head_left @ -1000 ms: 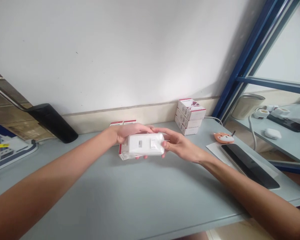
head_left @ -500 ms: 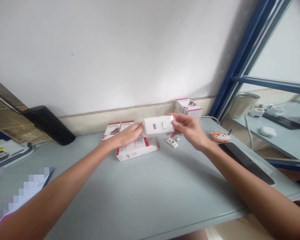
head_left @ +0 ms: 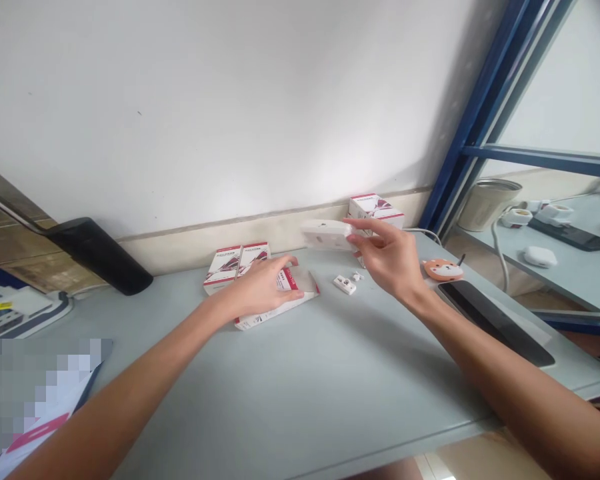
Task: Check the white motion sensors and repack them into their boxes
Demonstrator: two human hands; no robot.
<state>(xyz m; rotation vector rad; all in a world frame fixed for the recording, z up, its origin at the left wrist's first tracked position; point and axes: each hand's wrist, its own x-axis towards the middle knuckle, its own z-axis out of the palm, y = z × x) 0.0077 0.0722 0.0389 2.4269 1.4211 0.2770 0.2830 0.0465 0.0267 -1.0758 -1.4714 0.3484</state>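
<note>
My right hand (head_left: 387, 257) pinches one end of a white plastic unit (head_left: 327, 233), thumb on the near side and fingers over the far side, so it hangs out to the left of my grip, clear of the bench (head_left: 280, 407) and against the backdrop of the pale skirting strip. I judge it light, since one end carries the whole length, and stiff, for it juts out without sagging. The casing looks smooth and probably slick (a haze about its free end might be clear film or only blur, I cannot tell which), so I would trust the broad faces near the middle more than this end hold, where it could swivel or slide out. A knock on a hard edge might mark the shell. My left hand (head_left: 260, 283) is spread, thumb and forefinger well apart, over the red-and-white carton (head_left: 280, 307) that lies on the bench with its end gaping to the right; whether the palm presses on it I cannot tell. That carton is thin card, I think, easily dented from above, and best held lightly by its long sides. Just right of its mouth lies a small white fitting (head_left: 345, 285), apart from both hands.
</note>
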